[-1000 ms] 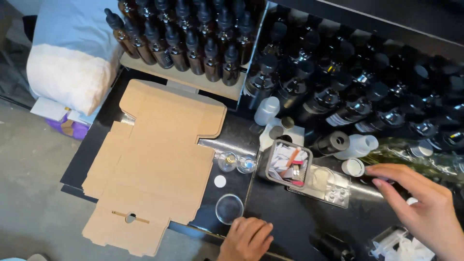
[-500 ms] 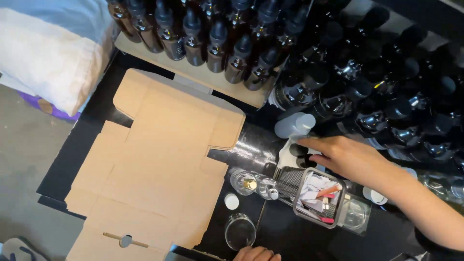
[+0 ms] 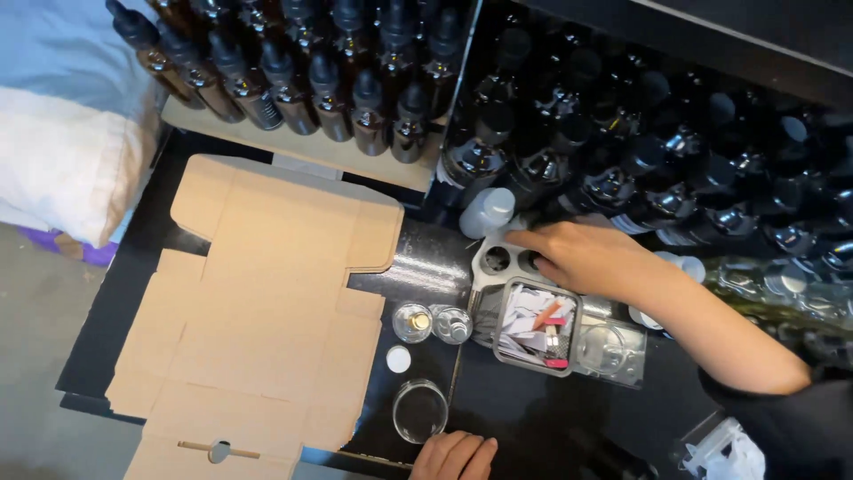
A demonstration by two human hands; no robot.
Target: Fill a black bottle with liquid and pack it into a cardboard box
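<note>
Here, dark dropper bottles [image 3: 675,169] crowd behind the right hand [image 3: 586,258], flat cardboard [image 3: 267,311] alongside.

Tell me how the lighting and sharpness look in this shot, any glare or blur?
Head view: even light, fairly sharp; glare streaks on the glossy black tabletop beside the flat cardboard box; dark bottles merge into shadow; right hand is crisp, left hand is cut off by the frame edge.

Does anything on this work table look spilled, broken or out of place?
Nothing looks spilled or broken. A small white cap lies loose on the black table, beside two small clear jars. The right hand rests on a white holder.
</note>
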